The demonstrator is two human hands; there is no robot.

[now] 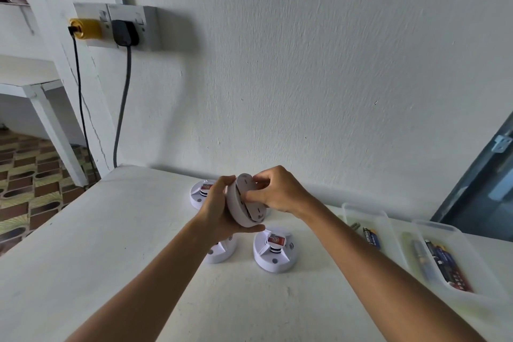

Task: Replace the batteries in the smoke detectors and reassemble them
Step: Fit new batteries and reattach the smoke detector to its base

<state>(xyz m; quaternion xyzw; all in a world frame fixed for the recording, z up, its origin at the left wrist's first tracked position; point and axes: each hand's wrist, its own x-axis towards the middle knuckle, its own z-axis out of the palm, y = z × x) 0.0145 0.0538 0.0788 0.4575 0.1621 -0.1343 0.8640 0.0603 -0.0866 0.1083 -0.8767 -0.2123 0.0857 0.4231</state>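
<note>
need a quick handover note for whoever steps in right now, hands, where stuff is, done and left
Left hand cradles a smoke detector on edge above the table; right hand grips its back plate.
Three more detectors lie on the table: one behind, two in front.
Batteries sit in two clear trays at right.
Done: cannot tell.
Left: finish the held one, then check the others.

You faced a white textured wall (pixel 319 64) behind the white surface (pixel 97 230). A double socket (pixel 122 25) held yellow and black plugs. Patterned floor tiles (pixel 30 180) lay at left.
</note>
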